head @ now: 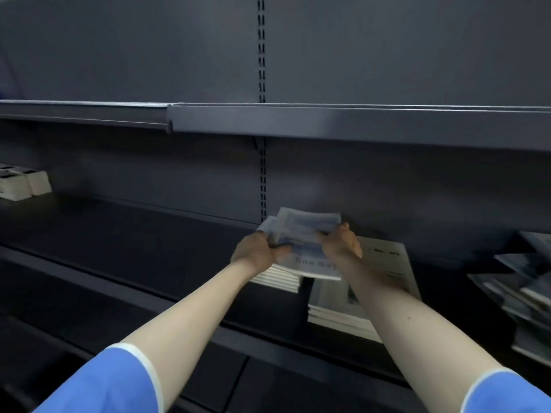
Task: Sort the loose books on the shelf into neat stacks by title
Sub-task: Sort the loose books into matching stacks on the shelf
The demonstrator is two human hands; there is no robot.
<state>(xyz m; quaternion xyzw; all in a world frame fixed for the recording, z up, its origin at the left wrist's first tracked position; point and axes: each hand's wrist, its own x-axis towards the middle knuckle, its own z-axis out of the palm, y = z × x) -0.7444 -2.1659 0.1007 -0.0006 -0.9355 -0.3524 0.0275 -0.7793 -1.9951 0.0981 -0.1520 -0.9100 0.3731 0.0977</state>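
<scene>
While both bare arms reach forward from blue sleeves, left hand and right hand each curl grip round opposite edges of pale blue books (blurred, several fanned). Bundle sits over low stack on dark shelf. Second stack just right; loose books far right. White boxes far left.
</scene>
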